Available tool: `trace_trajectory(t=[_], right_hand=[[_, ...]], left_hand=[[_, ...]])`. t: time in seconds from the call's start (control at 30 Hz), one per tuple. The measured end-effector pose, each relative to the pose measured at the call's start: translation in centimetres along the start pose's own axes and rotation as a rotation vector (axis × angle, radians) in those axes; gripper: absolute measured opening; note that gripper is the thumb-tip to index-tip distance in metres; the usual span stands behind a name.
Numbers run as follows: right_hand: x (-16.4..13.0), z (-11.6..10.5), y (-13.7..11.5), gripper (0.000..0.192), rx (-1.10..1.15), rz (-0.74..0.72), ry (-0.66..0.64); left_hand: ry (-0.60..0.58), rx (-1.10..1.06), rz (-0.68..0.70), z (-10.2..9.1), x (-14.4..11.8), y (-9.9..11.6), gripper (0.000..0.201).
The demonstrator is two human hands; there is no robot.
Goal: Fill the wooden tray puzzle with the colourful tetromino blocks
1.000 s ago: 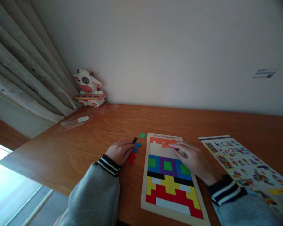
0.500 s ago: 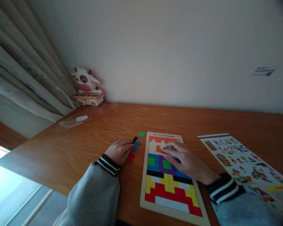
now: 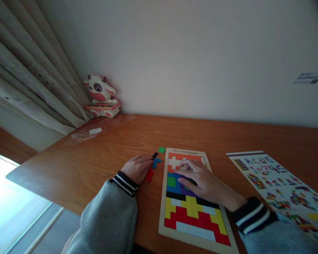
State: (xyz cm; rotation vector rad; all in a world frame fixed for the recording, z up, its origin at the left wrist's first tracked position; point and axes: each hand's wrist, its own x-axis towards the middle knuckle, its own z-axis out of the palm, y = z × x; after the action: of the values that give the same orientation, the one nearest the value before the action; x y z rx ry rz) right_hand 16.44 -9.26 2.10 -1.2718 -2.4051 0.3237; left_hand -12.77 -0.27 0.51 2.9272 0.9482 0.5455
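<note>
My left hand [image 3: 137, 169] rests on the table with its fingers together, and a small black puzzle block [image 3: 155, 155] sticks out at its fingertips. Beside it lie a blue block [image 3: 156, 162], a red block [image 3: 149, 174] partly under the hand, and a green square block [image 3: 162, 150]. My right hand [image 3: 196, 176] reaches over the wooden puzzle board [image 3: 162, 211], thumb apart from the other fingers. Its index fingertip touches an orange block [image 3: 170, 168] at the left of the upper rows. Coloured blocks fill the lower rows; pale bare tray [image 3: 174, 162] shows higher up.
A printed pattern sheet [image 3: 275, 176] lies right of the board. A toy cow with a keyboard [image 3: 103, 97] stands at the back left, near clear plastic wrap [image 3: 82, 135] and a curtain [image 3: 29, 67]. The wall closes off the table's back.
My right hand's fingers have moved left over the board, and the orange block has slid left to the tray's side. My left hand stays in place; the view has shifted slightly.
</note>
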Motion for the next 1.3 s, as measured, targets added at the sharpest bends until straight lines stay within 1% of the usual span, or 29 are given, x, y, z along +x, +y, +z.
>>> trace_trajectory(t=[0.1, 0.17, 0.3, 0.4, 0.43, 0.5, 0.57, 0.63, 0.7, 0.8, 0.87, 1.0, 1.13, 1.3], right_hand=[[-0.2, 0.2, 0.2, 0.037, 0.013, 0.011, 0.013], [-0.5, 0.2, 0.4, 0.038, 0.029, 0.016, 0.044], [-1.3, 0.0, 1.4, 0.032, 0.039, 0.044, 0.158], [-2.0, -0.2, 2.6, 0.029, 0.005, 0.08, 0.239], [-2.1, -0.3, 2.9, 0.028, -0.005, 0.089, 0.255], [-2.3, -0.3, 3.5, 0.028, -0.017, 0.1, 0.269], [-2.3, -0.3, 3.7, 0.028, -0.025, 0.099, 0.268], [-2.3, -0.2, 3.7, 0.028, -0.038, 0.093, 0.267], [-2.2, -0.1, 3.6, 0.028, -0.051, 0.083, 0.274], [-2.2, -0.2, 3.4, 0.028, -0.052, 0.077, 0.289], [-2.1, -0.2, 3.2, 0.029, -0.048, 0.083, 0.289], [-2.1, -0.3, 3.1, 0.029, -0.048, 0.092, 0.285], [-2.1, -0.3, 3.1, 0.028, -0.058, 0.091, 0.307], [-2.1, -0.4, 3.2, 0.025, -0.058, 0.1, 0.322]], left_hand=[[0.014, -0.014, 0.006, 0.0, 0.1, 0.0, 0.033], [0.04, -0.033, 0.003, 0.0, 0.0, -0.1, 0.033], [0.103, -0.08, 0.0, -0.9, -0.4, -1.2, 0.033], [0.099, -0.091, -0.025, -1.9, -1.1, -2.1, 0.033], [0.087, -0.096, -0.035, -2.2, -1.3, -2.2, 0.035], [0.05, -0.122, -0.033, -2.7, -1.6, -2.1, 0.048], [0.025, -0.164, -0.004, -2.8, -1.7, -1.7, 0.059], [0.022, -0.193, 0.035, -2.7, -1.6, -1.0, 0.064], [0.027, -0.216, 0.071, -2.3, -1.5, -0.3, 0.056], [0.025, -0.263, 0.124, -1.7, -1.4, 0.5, 0.036], [0.032, -0.293, 0.15, -1.5, -1.4, 0.7, 0.03], [0.047, -0.309, 0.149, -1.4, -1.4, 0.6, 0.031], [0.058, -0.27, 0.121, -1.2, -1.3, 0.5, 0.036], [0.053, -0.236, 0.11, -1.1, -1.3, 0.6, 0.032]])
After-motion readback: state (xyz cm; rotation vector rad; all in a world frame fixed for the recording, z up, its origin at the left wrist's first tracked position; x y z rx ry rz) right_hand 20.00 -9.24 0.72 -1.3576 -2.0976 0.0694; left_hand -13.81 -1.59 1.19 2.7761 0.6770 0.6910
